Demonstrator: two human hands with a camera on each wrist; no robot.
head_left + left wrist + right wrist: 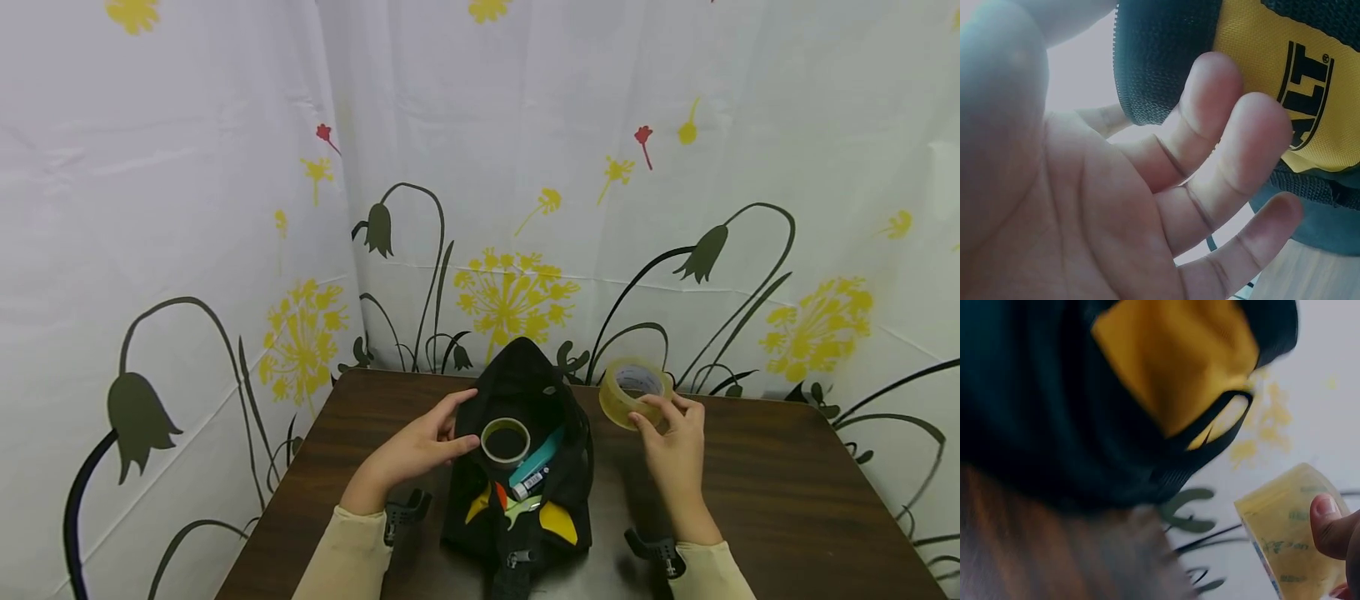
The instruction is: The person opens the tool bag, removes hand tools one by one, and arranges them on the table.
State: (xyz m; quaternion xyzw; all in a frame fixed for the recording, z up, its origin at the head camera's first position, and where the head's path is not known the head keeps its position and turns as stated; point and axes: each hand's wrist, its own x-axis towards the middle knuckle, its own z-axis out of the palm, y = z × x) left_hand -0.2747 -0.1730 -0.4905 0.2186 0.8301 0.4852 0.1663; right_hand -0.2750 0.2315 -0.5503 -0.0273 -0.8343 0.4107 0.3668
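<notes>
A black tool bag (577, 467) with yellow panels stands upright on the table, its zipped top spread apart. My left hand (420, 450) holds the bag's left rim, thumb at the opening and fingers along the outside; in the left wrist view the fingers lie by the yellow panel (1329, 125) lettered "ALT". My right hand (678, 437) pinches a roll of clear packing tape (618, 400), raised to the right of the bag and apart from it. Inside the bag show another tape roll (489, 446), a teal strip-like item (542, 457), a white-and-black tube (528, 483) and a light-green piece (525, 506).
The brown wood-grain table (780, 500) extends to both sides of the bag. A white flower-printed curtain (525, 125) hangs behind the table and along its left. The bag's front flap (513, 558) with its zip pull hangs toward me.
</notes>
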